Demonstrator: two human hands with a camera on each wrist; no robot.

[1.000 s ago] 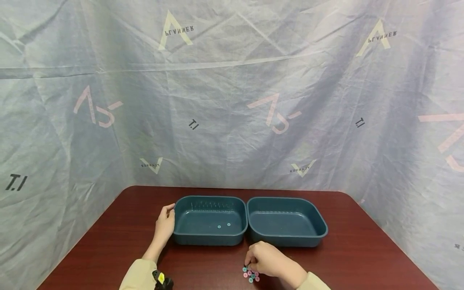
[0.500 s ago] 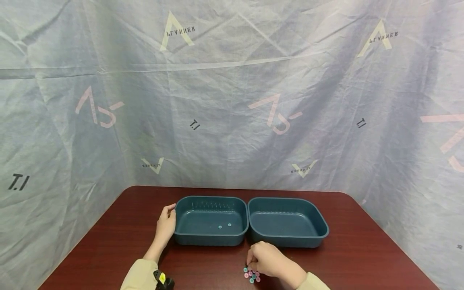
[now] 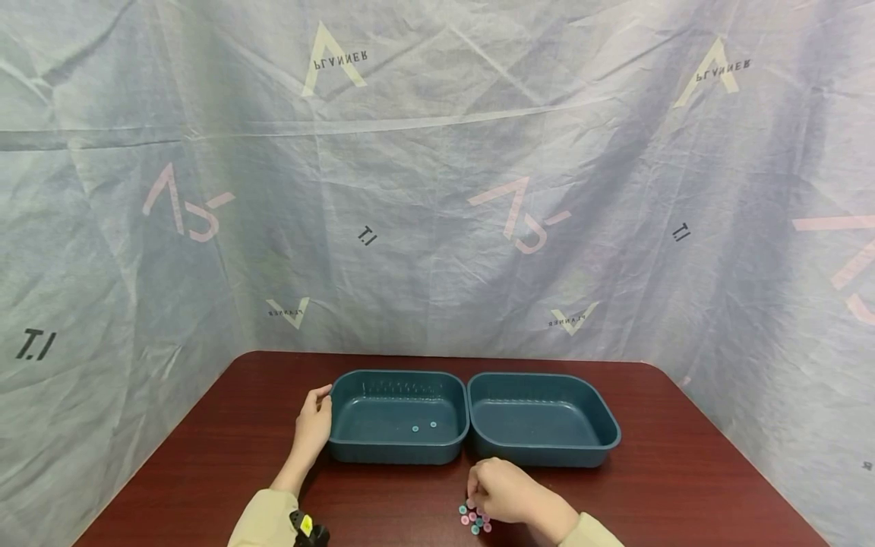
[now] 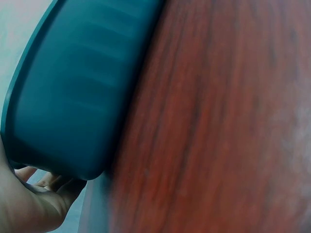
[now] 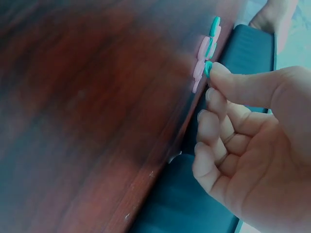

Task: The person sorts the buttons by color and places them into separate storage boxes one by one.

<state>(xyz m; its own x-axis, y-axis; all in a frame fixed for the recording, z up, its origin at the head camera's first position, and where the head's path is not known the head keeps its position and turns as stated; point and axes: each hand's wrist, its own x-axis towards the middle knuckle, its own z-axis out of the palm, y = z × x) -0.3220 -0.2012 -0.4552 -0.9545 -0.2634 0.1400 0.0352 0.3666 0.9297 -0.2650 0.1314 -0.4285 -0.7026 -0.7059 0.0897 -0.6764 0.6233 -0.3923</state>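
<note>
A small pile of pink and teal buttons (image 3: pixel 472 519) lies on the table in front of the trays. My right hand (image 3: pixel 502 490) is over it, and its thumb and forefinger pinch a teal button (image 5: pixel 208 69) at the pile's edge; the other fingers are curled. My left hand (image 3: pixel 314 422) holds the left end of the left dark teal tray (image 3: pixel 396 453), its fingers bent round the corner, as the left wrist view shows the hand (image 4: pixel 34 206) there. Inside that tray lie two small light-blue buttons (image 3: pixel 415 429).
A second dark teal tray (image 3: pixel 547 456) stands against the first on the right, with no buttons visible in it. Both rest on a reddish-brown wooden table (image 3: pixel 383 509). A grey printed cloth (image 3: pixel 437 266) hangs behind and at both sides.
My right hand's fingertips have shifted very slightly at the pile's edge. My left hand stays on the tray, and the trays have not moved apart from a slight camera shift.
</note>
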